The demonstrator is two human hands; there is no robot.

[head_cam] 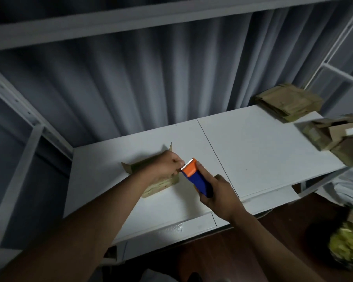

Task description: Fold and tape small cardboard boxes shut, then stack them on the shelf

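A small cardboard box (151, 180), tan and matte with flaps standing up at its far corners, lies on the left half of the white tabletop (263, 151), a smooth flat surface made of two panels meeting at a thin dark seam. The left hand (167, 167) rests on top of the box, its fingers curled and pinched at the box's right end, just beside the toothed edge of the tape dispenser (196, 178); whether they grip a tape end or the cardboard itself cannot be told. The right hand (220, 192) is wrapped round the dispenser's blue plastic handle, holding it tilted with its orange head and serrated metal blade pointing toward the left hand. At the far right corner of the tabletop sits a pile of flattened cardboard (287, 102), brownish and layered. Nearer on the right edge lies a blurred heap of folded boxes (334, 135), one bearing a pale label. A grey curtain (151, 78) with soft vertical folds hangs behind the tabletop, framed by white metal shelf rails (114, 19). Below right, on dark wooden flooring, a yellowish crumpled mass (346, 245) is too blurred to identify.
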